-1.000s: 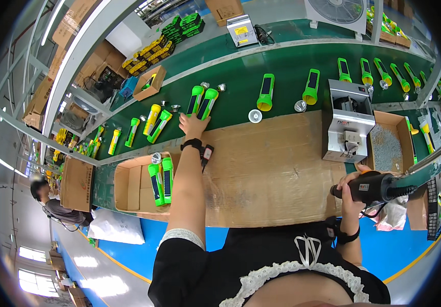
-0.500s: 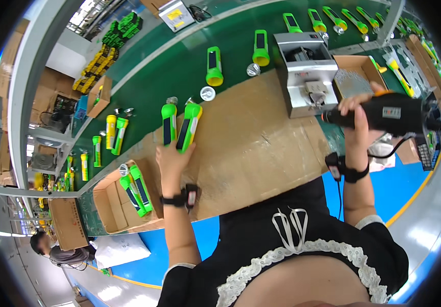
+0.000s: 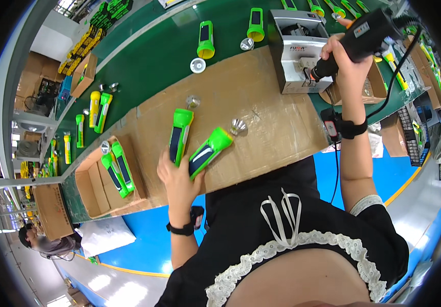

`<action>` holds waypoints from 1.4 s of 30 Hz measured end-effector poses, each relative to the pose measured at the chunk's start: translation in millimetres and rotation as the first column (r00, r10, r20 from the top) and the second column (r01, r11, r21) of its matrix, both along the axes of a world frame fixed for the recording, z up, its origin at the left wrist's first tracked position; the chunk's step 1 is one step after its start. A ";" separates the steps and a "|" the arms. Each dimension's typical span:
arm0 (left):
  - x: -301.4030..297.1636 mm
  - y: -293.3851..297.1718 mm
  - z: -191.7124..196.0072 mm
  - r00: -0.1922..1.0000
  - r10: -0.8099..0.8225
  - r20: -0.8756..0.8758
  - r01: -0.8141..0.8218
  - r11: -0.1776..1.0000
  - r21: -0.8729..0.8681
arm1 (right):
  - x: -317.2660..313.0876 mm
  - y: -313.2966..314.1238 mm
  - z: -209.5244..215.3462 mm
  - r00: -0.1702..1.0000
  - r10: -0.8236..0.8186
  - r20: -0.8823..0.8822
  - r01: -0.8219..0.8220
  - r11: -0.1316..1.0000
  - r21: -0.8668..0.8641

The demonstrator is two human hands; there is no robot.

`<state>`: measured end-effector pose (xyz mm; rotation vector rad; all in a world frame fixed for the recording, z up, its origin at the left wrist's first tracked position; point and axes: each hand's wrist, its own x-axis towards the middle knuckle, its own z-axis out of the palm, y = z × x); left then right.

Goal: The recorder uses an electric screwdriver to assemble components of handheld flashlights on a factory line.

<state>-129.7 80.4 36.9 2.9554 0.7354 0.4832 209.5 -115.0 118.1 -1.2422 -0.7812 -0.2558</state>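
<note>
My left hand [image 3: 179,180] is closed around the lower ends of two green flashlights over the cardboard sheet. One flashlight [image 3: 180,130] points away from me; the other flashlight [image 3: 211,149] slants to the right. By their heads are a shiny reflector [image 3: 193,102] and a second reflector [image 3: 238,127]. My right hand [image 3: 348,61] grips a black electric screwdriver [image 3: 368,35], tilted with its tip down at the front of a silver screw feeder [image 3: 302,51]. Whether the tip touches the feeder or a screw is too small to tell.
A cardboard sheet [image 3: 261,107] covers the near part of the green bench [image 3: 144,66]. At left, an open box [image 3: 90,192] holds two flashlights. More flashlights [image 3: 206,38] lie along the far side. Beside the feeder stands a cardboard box [image 3: 376,84]. The screwdriver's cable [image 3: 397,77] hangs at right.
My left hand has drawn the two flashlights nearer me and spread them apart, their reflectors following. My right hand has carried the screwdriver to the feeder's front. The view has shifted.
</note>
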 end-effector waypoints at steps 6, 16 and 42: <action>46.4 -32.9 -17.4 0.981 -0.184 0.061 0.192 0.965 -0.181 | -12.5 -3.6 -12.5 0.988 0.140 -0.064 -0.136 0.989 0.057; 78.1 -72.5 -15.6 0.897 -0.438 0.049 0.441 0.885 -0.149 | -7.8 7.4 -8.4 0.992 -0.113 0.061 0.102 0.982 0.158; 111.5 -71.8 -42.6 0.971 -0.196 0.140 0.197 0.980 0.006 | -12.9 13.5 -8.8 0.993 -0.095 0.075 0.080 0.980 0.184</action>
